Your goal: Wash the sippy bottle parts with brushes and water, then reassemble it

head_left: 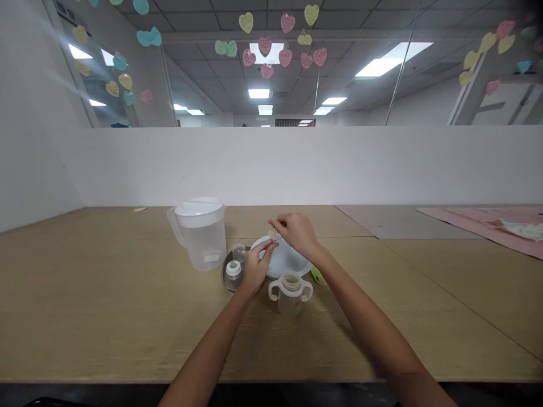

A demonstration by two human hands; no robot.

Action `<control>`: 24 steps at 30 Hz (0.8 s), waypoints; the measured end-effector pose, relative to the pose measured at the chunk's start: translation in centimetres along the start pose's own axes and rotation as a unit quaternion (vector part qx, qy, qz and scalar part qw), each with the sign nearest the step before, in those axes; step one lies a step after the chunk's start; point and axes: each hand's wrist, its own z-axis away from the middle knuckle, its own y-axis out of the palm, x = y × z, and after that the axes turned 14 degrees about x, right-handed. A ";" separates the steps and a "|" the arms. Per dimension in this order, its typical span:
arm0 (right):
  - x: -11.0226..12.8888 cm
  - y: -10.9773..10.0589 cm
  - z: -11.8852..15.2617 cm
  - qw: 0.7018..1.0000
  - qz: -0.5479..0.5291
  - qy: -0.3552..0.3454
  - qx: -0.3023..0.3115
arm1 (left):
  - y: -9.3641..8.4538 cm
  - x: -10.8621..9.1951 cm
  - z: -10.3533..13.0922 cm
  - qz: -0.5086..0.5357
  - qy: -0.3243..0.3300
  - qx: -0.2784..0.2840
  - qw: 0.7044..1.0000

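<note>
Above a white basin (pixel 288 263), my left hand (pixel 257 265) pinches a small translucent piece (pixel 275 234) that looks like a bottle nipple. My right hand (pixel 296 230) comes over it from above, thumb and fingers closed on a thin stick-like thing that meets the piece; its kind is too small to make out. In front of the basin stands a baby bottle (pixel 291 294) with two white side handles, its mouth uncovered. Left of my left hand, a metal tray (pixel 224 277) bears a white bottle collar (pixel 233 268) and a clear cap (pixel 239 252).
A lidded clear pitcher (pixel 203 234) with water stands at the left. Something green (pixel 315 275) lies by the basin's right side. A pink cloth (pixel 475 220) is spread at the far right. A white wall (pixel 297 167) with windows bounds the table's back.
</note>
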 end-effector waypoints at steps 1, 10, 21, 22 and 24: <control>-0.2 0.0 0.0 1.000 0.000 -0.004 -0.016 | 0.0 0.2 0.0 -0.018 0.006 -0.001 1.000; -2.5 -1.0 -0.3 0.978 -0.099 -0.021 -0.185 | -0.1 1.3 0.4 -0.091 0.066 0.012 0.994; -3.0 -2.7 0.4 0.956 -0.223 0.015 -0.192 | 0.0 1.2 0.7 -0.153 0.117 0.000 0.981; -2.9 -2.9 0.5 0.954 -0.229 0.016 -0.192 | 0.0 1.2 0.7 -0.155 0.119 -0.003 0.981; -2.8 -3.2 0.6 0.951 -0.240 0.018 -0.194 | 0.0 1.4 0.7 -0.159 0.124 -0.010 0.979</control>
